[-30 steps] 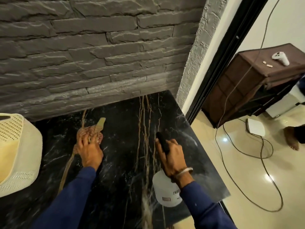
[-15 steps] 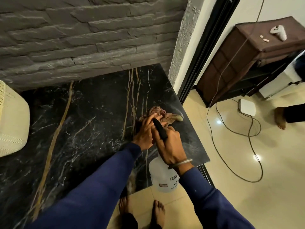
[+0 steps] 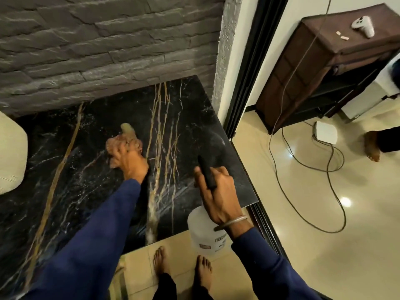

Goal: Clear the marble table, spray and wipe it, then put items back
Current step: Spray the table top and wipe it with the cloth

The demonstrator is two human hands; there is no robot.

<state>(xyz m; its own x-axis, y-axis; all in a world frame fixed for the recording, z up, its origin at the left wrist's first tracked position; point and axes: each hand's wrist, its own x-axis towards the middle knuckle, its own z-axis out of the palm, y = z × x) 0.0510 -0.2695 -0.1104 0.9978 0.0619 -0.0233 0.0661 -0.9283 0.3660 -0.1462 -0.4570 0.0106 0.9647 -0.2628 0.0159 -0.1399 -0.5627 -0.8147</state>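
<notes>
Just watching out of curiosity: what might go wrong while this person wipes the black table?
The white plastic spray bottle hangs past the black marble table edge in the right hand; a slip would likely drop it near the bare feet. The left hand sweeping the crumpled pinkish cloth could bump the cream perforated basket.

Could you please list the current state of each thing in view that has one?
Marble table: streaked with wet smears.
Cloth: crumpled, pressed to the marble.
Left hand: gripping the cloth.
Spray bottle: upright, off the table.
Right hand: closed around the bottle's neck.
</notes>
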